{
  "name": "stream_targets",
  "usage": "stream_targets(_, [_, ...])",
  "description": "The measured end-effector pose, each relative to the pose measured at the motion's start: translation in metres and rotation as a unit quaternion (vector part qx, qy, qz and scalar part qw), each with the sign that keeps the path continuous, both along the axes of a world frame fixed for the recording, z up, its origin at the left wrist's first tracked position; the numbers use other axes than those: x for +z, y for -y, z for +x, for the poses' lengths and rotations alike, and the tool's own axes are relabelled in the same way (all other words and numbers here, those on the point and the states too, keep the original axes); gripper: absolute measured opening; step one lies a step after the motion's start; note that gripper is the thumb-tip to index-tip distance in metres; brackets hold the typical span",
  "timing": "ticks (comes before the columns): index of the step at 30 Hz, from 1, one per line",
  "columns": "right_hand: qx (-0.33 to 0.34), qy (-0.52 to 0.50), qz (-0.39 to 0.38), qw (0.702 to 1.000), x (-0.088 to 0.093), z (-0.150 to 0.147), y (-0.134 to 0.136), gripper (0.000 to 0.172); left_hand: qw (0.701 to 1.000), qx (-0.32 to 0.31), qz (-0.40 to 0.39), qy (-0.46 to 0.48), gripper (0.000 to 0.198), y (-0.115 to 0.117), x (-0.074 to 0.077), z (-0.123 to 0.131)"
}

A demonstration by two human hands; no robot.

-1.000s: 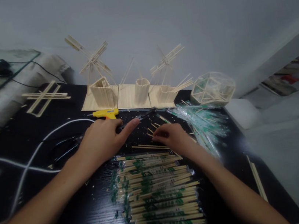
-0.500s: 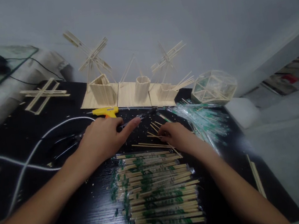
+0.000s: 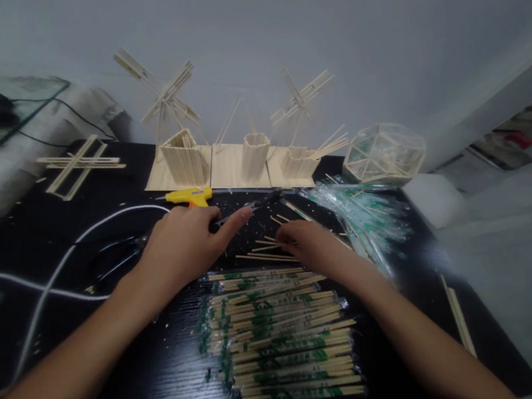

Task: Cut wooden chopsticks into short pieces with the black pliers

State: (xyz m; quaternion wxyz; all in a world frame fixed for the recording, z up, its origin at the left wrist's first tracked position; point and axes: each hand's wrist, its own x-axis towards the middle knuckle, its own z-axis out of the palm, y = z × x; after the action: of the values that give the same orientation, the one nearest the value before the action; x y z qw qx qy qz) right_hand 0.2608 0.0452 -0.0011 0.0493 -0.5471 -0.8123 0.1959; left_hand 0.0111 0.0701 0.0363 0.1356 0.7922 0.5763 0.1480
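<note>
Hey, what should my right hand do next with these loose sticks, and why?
Probably pinch one of the loose sticks and lift it: the right hand lies fingertips-down on them, and the left hand grips a dark tool just beside.

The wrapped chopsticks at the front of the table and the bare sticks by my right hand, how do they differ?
The wrapped chopsticks sit in clear sleeves with green print, while the bare sticks have no wrapping. The wrapped chopsticks lie side by side in a tidy row. The bare sticks are scattered at angles, and several are shorter. The right hand rests its fingers on the bare sticks. Both are pale wood lying flat on the black table.
</note>
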Motion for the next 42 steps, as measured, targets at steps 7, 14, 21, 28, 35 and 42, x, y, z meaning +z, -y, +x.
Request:
stream_targets(7, [0.049, -0.048, -0.001, 0.998, 0.005, -0.018, 0.017, 0.01, 1.0, 0.001, -0.001, -0.006, 0.068, 0.001, 0.003, 0.001])
stream_targets(14, [0.075, 0.0, -0.067, 0.995, 0.005, -0.036, 0.028, 0.017, 1.0, 0.003, -0.009, -0.024, 0.069, 0.001, 0.003, 0.0])
stream_targets(21, [0.106, 0.041, -0.047, 0.992, -0.001, -0.036, 0.036, 0.021, 0.999, 0.008, -0.018, -0.029, 0.067, 0.002, 0.005, 0.001])
stream_targets(28, [0.118, 0.034, -0.023, 0.992, 0.009, -0.03, 0.038, 0.031, 0.998, 0.054, -0.004, 0.04, 0.06, 0.0, 0.012, -0.004])
stream_targets(35, [0.054, -0.051, -0.05, 0.996, 0.019, -0.019, 0.031, 0.012, 0.99, 0.092, 0.022, 0.105, 0.049, -0.003, 0.018, -0.01])
stream_targets(42, [0.12, -0.01, -0.101, 0.988, 0.011, -0.032, 0.035, 0.012, 0.991, 0.072, 0.028, 0.109, 0.043, -0.001, 0.018, -0.007])
